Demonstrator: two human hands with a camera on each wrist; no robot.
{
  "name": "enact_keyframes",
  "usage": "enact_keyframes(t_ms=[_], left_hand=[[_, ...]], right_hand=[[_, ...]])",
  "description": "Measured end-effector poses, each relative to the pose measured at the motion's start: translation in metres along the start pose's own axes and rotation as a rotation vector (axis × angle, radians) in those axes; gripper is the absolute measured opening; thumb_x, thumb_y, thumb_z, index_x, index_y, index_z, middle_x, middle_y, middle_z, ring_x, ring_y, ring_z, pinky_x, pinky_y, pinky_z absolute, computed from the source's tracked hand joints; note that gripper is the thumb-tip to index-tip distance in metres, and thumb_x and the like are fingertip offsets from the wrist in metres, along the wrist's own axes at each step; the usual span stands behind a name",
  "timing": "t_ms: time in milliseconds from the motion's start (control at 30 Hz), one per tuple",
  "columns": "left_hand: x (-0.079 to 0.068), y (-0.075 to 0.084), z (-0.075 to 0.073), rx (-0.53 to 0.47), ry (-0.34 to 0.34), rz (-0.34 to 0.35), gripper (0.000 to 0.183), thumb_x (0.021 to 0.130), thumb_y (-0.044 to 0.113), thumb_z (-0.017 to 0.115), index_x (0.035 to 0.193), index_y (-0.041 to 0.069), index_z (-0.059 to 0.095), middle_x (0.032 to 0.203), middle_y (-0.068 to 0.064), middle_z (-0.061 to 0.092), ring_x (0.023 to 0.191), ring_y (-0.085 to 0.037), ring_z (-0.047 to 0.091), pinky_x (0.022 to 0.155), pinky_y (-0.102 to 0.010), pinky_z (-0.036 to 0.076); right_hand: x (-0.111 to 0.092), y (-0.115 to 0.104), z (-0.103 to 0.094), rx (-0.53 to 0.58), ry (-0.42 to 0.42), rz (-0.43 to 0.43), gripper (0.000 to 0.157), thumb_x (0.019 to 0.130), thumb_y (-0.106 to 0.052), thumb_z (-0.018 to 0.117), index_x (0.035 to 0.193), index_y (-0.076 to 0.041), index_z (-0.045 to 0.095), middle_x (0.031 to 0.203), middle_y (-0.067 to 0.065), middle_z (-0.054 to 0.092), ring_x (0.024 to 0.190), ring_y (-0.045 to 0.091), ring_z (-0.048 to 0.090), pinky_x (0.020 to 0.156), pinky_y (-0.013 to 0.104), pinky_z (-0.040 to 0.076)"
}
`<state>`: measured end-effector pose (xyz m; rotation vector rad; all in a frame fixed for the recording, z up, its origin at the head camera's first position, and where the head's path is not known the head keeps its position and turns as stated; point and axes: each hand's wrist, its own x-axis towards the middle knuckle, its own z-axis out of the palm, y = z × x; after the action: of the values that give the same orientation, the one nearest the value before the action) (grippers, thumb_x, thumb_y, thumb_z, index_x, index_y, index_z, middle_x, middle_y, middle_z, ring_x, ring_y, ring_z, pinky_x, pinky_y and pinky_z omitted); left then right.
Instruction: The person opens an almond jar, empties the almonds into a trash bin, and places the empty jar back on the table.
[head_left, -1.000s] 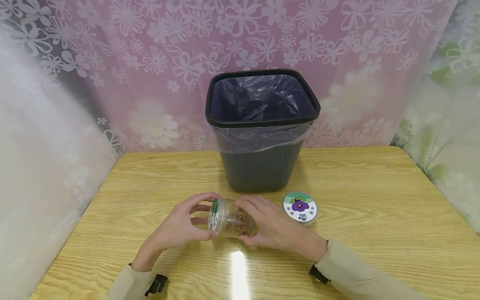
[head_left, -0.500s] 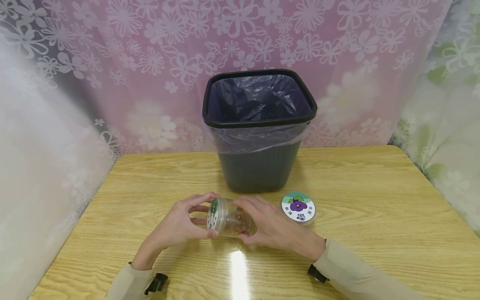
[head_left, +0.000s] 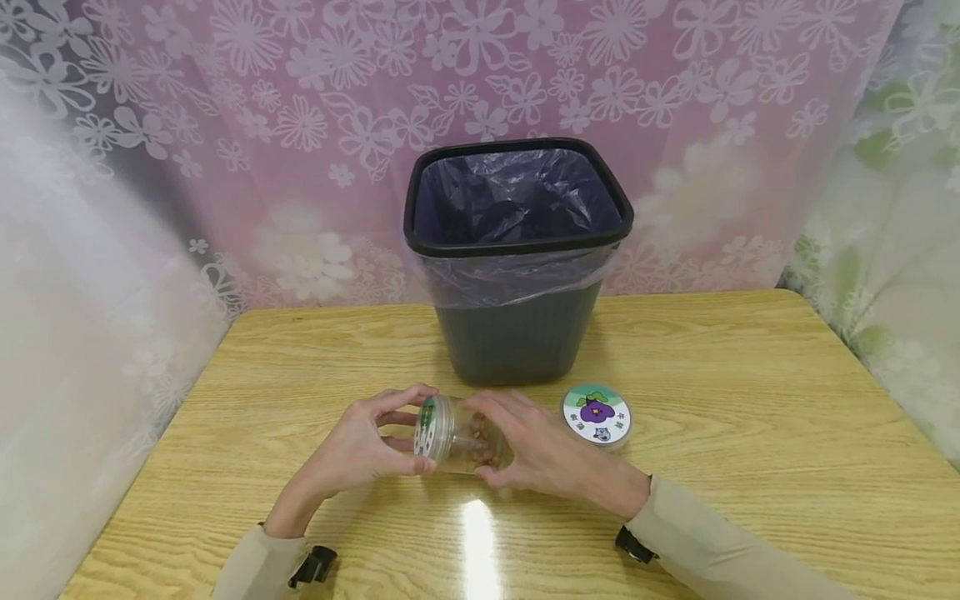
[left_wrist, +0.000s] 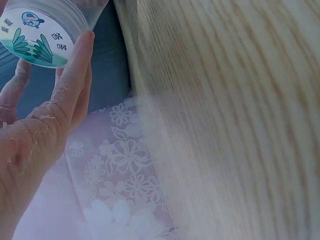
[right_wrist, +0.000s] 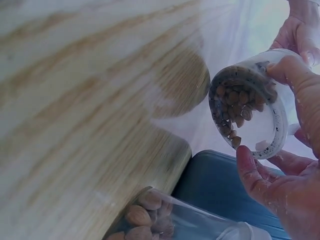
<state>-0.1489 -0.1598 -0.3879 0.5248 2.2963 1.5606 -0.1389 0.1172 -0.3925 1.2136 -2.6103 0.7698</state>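
Observation:
A clear plastic jar (head_left: pixel 467 442) is tipped on its side between both hands, low over the table, with small brown nuts or kernels (right_wrist: pixel 237 102) inside. My right hand (head_left: pixel 551 454) grips its body near the base, thumb on the near side and fingers on the far side. At the other end, my left hand (head_left: pixel 356 450) holds the lid (left_wrist: pixel 37 37) by its edge between thumb and fingers. That lid has a white and green printed label and sits on the jar mouth. The palm side of the left hand faces the label.
A second jar (right_wrist: pixel 160 220) holding larger brown nuts stands right of the right hand; its lid (head_left: pixel 597 414) shows a purple picture. Behind the hands stands a dark bin (head_left: pixel 517 342) with a plastic liner. Floral curtains (head_left: pixel 315 167) border the wooden table (head_left: pixel 750 400).
The label on the lid has turned slightly, while both hands keep nearly the same place. The whole head view has shifted a little.

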Motion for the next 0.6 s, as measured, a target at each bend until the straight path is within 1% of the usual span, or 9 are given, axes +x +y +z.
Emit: enact_keyframes(t_ms=[167, 200, 333, 400, 500, 533, 600], left_hand=[[-0.0039, -0.0008, -0.0008, -0.001, 0.010, -0.050, 0.078, 0.078, 0.023, 0.089, 0.148, 0.023, 0.055, 0.145, -0.010, 0.056, 0.123, -0.036, 0.063, 0.086, -0.035, 0.062], [-0.0045, -0.0004, -0.0010, 0.002, 0.011, -0.055, 0.079, 0.079, 0.024, 0.089, 0.149, 0.022, 0.054, 0.144, -0.011, 0.056, 0.123, -0.036, 0.063, 0.086, -0.035, 0.062], [-0.0049, 0.0028, -0.0013, 0.016, 0.011, -0.071, 0.078, 0.079, 0.026, 0.089, 0.149, 0.028, 0.053, 0.145, -0.012, 0.056, 0.124, -0.036, 0.062, 0.086, -0.038, 0.062], [-0.0047, 0.0038, -0.0009, 0.022, 0.001, -0.074, 0.079, 0.080, 0.026, 0.088, 0.150, 0.025, 0.052, 0.146, -0.014, 0.055, 0.124, -0.037, 0.062, 0.086, -0.039, 0.062], [-0.0047, 0.0047, 0.0006, 0.031, -0.017, -0.064, 0.078, 0.083, 0.027, 0.086, 0.152, 0.022, 0.049, 0.146, -0.019, 0.052, 0.125, -0.039, 0.060, 0.088, -0.039, 0.062], [-0.0044, 0.0050, 0.0012, 0.031, -0.025, -0.052, 0.078, 0.084, 0.026, 0.085, 0.152, 0.020, 0.048, 0.146, -0.020, 0.051, 0.125, -0.039, 0.060, 0.088, -0.039, 0.061], [-0.0033, 0.0055, 0.0022, 0.035, -0.038, -0.022, 0.077, 0.086, 0.025, 0.084, 0.152, 0.019, 0.047, 0.147, -0.020, 0.049, 0.126, -0.039, 0.058, 0.090, -0.038, 0.061]], right_hand=[[0.0018, -0.0023, -0.0004, -0.023, -0.020, 0.007, 0.074, 0.079, -0.031, 0.085, 0.142, -0.013, 0.050, 0.142, 0.005, 0.059, 0.127, 0.026, 0.061, 0.098, 0.042, 0.058], [0.0022, -0.0023, -0.0005, -0.016, -0.028, 0.012, 0.074, 0.080, -0.031, 0.085, 0.142, -0.013, 0.050, 0.143, 0.005, 0.059, 0.127, 0.026, 0.061, 0.098, 0.041, 0.058], [0.0024, -0.0002, 0.0001, 0.016, -0.027, 0.016, 0.075, 0.079, -0.030, 0.086, 0.143, -0.013, 0.050, 0.143, 0.006, 0.059, 0.127, 0.025, 0.061, 0.100, 0.042, 0.057], [0.0020, 0.0006, 0.0003, 0.034, -0.024, 0.014, 0.075, 0.080, -0.029, 0.086, 0.143, -0.013, 0.049, 0.143, 0.007, 0.059, 0.126, 0.025, 0.061, 0.100, 0.043, 0.057], [0.0011, 0.0005, 0.0000, 0.052, -0.023, 0.019, 0.076, 0.079, -0.029, 0.087, 0.144, -0.013, 0.049, 0.144, 0.007, 0.058, 0.127, 0.025, 0.061, 0.099, 0.043, 0.058], [0.0008, 0.0004, -0.0003, 0.056, -0.022, 0.021, 0.077, 0.079, -0.028, 0.087, 0.144, -0.012, 0.049, 0.144, 0.008, 0.058, 0.127, 0.026, 0.061, 0.099, 0.043, 0.058], [0.0000, 0.0002, -0.0011, 0.062, -0.022, 0.032, 0.077, 0.079, -0.029, 0.087, 0.144, -0.012, 0.049, 0.144, 0.008, 0.058, 0.128, 0.026, 0.061, 0.100, 0.043, 0.057]])
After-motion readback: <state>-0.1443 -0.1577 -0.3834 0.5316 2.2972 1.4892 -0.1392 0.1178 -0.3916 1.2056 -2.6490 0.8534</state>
